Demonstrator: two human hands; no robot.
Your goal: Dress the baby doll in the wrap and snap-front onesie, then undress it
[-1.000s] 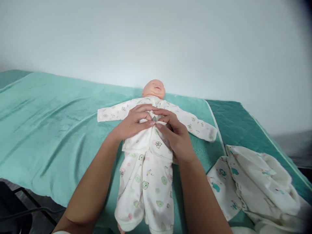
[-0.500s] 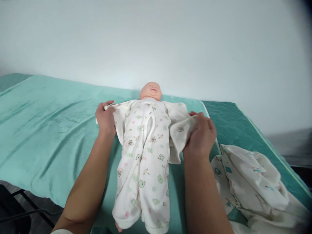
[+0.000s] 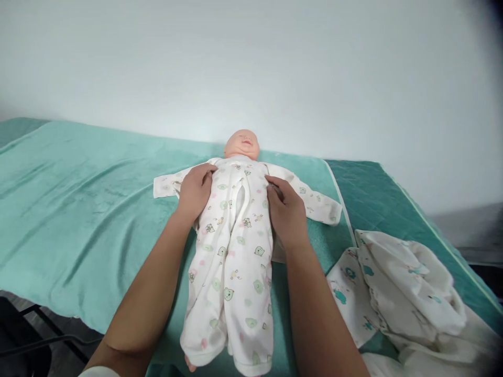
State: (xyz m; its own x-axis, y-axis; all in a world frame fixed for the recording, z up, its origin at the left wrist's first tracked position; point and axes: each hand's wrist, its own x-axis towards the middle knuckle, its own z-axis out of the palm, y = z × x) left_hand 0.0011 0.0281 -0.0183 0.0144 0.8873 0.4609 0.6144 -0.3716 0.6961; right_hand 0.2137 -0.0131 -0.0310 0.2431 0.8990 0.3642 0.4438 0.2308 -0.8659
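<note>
A baby doll (image 3: pixel 242 145) lies on its back, its head toward the wall. White baby pants (image 3: pixel 243 256) with green and pink animal prints cover it from the chest down to the feet. Under them is a white baby top (image 3: pixel 320 205), its sleeves spread out to both sides. My left hand (image 3: pixel 195 191) is closed at the upper left side of the pants, fingertips partly hidden. On the opposite side, my right hand (image 3: pixel 288 212) has curled fingers closed at the pants' upper edge. One foot peeks out below the left pant leg.
A light green cover (image 3: pixel 98 209) is spread over the table, with a darker green quilted pad (image 3: pixel 361 193) at the right. White printed baby clothing (image 3: pixel 408 288) lies crumpled at the lower right. A pale wall (image 3: pixel 251 68) stands behind.
Both hands have let go of the top's front flaps and moved inward to the sides of the pants. The sleeves now lie visible, stretched outward.
</note>
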